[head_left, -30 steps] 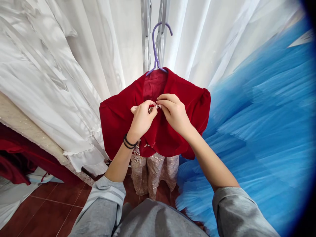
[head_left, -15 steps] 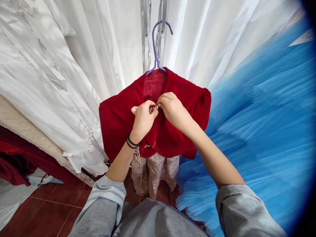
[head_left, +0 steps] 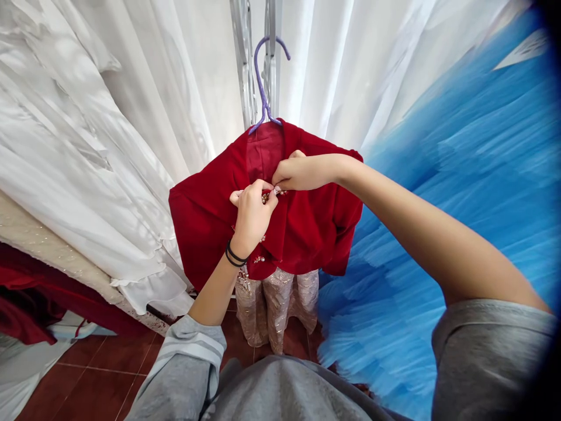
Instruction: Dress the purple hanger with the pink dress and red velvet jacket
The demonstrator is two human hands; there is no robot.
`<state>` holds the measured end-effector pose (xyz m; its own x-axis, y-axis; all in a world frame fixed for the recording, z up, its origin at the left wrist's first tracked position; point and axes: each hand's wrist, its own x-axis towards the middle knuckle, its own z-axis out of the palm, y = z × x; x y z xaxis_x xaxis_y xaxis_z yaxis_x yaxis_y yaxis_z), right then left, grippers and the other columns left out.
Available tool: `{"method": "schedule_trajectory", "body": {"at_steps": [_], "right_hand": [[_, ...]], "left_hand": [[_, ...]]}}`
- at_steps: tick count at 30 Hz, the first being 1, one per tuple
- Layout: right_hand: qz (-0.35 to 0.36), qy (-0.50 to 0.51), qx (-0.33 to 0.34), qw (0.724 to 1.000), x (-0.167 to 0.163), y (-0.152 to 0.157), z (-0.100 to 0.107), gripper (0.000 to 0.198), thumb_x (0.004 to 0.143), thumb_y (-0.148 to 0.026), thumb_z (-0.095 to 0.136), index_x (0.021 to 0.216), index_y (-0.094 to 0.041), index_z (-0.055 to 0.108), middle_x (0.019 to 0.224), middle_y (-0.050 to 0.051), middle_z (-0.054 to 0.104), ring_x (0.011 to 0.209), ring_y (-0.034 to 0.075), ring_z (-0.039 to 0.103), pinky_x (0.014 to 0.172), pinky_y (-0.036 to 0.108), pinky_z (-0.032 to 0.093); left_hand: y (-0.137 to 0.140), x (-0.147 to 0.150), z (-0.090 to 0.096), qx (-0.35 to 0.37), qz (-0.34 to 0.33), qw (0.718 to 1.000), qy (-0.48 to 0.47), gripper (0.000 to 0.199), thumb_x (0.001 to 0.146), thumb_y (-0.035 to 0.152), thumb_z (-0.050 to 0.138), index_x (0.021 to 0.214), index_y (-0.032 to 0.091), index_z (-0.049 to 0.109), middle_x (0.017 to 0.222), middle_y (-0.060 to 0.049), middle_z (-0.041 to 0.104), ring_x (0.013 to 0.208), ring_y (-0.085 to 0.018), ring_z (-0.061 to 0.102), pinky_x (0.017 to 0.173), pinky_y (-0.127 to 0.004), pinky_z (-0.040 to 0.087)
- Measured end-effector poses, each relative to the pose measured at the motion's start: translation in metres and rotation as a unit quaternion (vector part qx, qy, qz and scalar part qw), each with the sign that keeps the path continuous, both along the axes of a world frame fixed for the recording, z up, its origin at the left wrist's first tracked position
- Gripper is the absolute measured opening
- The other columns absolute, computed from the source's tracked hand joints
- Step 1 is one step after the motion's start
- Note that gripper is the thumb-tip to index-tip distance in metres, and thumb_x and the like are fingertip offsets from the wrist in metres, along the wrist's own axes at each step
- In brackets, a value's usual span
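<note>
Sleeves [head_left: 491, 356] of grey cloth lie nearest, pushed up the person's arms, with black bands [head_left: 235, 255] around the left wrist. Beyond them, the left hand [head_left: 254, 213] has its thumb and forefinger closed in a small pinch on a beaded clasp [head_left: 283, 192], and the right hand [head_left: 302, 172], fingers bent and tips drawn together, pinches at the same spot; exactly what lies between the tips is hidden. The red jacket [head_left: 201, 204] hangs in front of the person, this clasp at its front opening. The step in hand seems to be working that clasp, whether doing it up or undoing it cannot be told; the next move likely calls for a steady left pinch and a fine right-hand turn or pull. Above, the jacket's purple hanger [head_left: 262, 88] hooks on a metal rail [head_left: 272, 64], before white curtains [head_left: 318, 58].
</note>
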<state>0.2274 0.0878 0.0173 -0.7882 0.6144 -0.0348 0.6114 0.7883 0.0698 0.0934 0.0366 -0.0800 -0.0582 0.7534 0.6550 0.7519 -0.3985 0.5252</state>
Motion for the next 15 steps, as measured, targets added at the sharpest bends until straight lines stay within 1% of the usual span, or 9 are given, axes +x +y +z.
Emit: {"method": "schedule_trajectory", "body": {"at_steps": [2,4,8,12,15], "right_hand": [[0.005,0.008,-0.024,1.000,0.001,-0.001,0.001,0.025,0.088,-0.012,0.051,0.070,-0.017,0.068,0.064,-0.002,0.062,0.062,0.012,0.048,0.087,0.038,0.032],[0.007,0.024,-0.028,0.999,0.003,-0.003,0.001,0.024,0.088,-0.014,0.051,0.070,-0.017,0.068,0.065,-0.001,0.062,0.062,0.011,0.048,0.087,0.037,0.033],[-0.005,0.065,0.028,0.998,0.002,-0.010,-0.004,0.028,0.086,-0.011,0.045,0.068,-0.015,0.065,0.066,0.001,0.063,0.063,0.012,0.047,0.088,0.039,0.032],[-0.032,0.090,0.039,0.995,-0.001,-0.019,-0.009,0.028,0.085,-0.008,0.043,0.067,-0.014,0.064,0.069,0.002,0.064,0.065,0.012,0.048,0.090,0.040,0.030],[-0.060,0.096,0.048,0.992,-0.004,-0.023,-0.012,0.029,0.085,-0.005,0.043,0.065,-0.014,0.063,0.069,0.003,0.062,0.067,0.013,0.049,0.090,0.040,0.029]], "left_hand": [[-0.001,0.000,0.000,0.006,-0.004,1.000,-0.015,0.006,0.087,0.023,0.057,0.082,0.021,0.060,0.088,-0.001,0.072,0.081,-0.018,0.064,0.091,-0.035,0.034],[-0.001,0.000,-0.001,0.009,-0.014,0.999,-0.033,0.005,0.087,0.022,0.057,0.083,0.021,0.060,0.087,-0.001,0.072,0.080,-0.017,0.064,0.090,-0.035,0.037],[-0.002,-0.003,-0.001,0.011,-0.021,0.999,-0.049,0.003,0.087,0.020,0.056,0.086,0.021,0.059,0.092,-0.002,0.072,0.085,-0.017,0.065,0.089,-0.033,0.039],[-0.004,-0.007,0.003,0.000,-0.009,1.000,-0.003,0.006,0.090,0.024,0.054,0.087,0.021,0.058,0.092,-0.002,0.071,0.084,-0.018,0.063,0.092,-0.035,0.034],[-0.005,-0.009,0.004,-0.012,-0.012,0.999,0.051,0.014,0.093,0.025,0.048,0.084,0.021,0.057,0.089,-0.002,0.069,0.086,-0.019,0.061,0.089,-0.035,0.031]]}}
